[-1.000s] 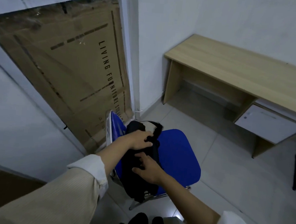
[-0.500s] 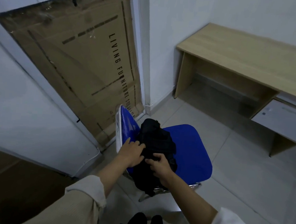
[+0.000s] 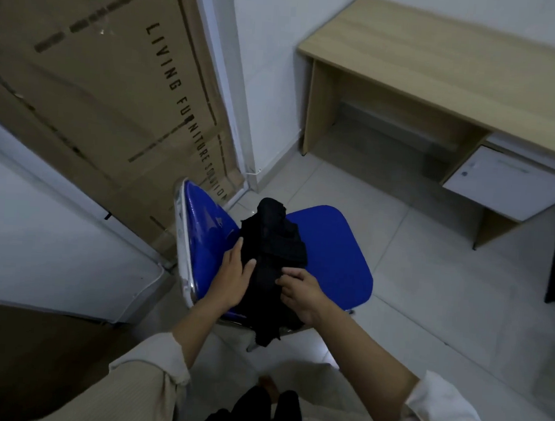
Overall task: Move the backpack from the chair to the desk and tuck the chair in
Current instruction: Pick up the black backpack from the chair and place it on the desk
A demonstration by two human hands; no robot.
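I've leaned closer than half a second ago; my left hand (image 3: 231, 281) lies flat against the floppy black fabric backpack (image 3: 274, 262), my right hand (image 3: 301, 292) pinches it, on the glossy blue plastic chair (image 3: 332, 257)

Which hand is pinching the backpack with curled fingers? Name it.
The right hand: its fingers curl into the black backpack fabric, while the left hand lies flat, open-palmed, against the bag's side.
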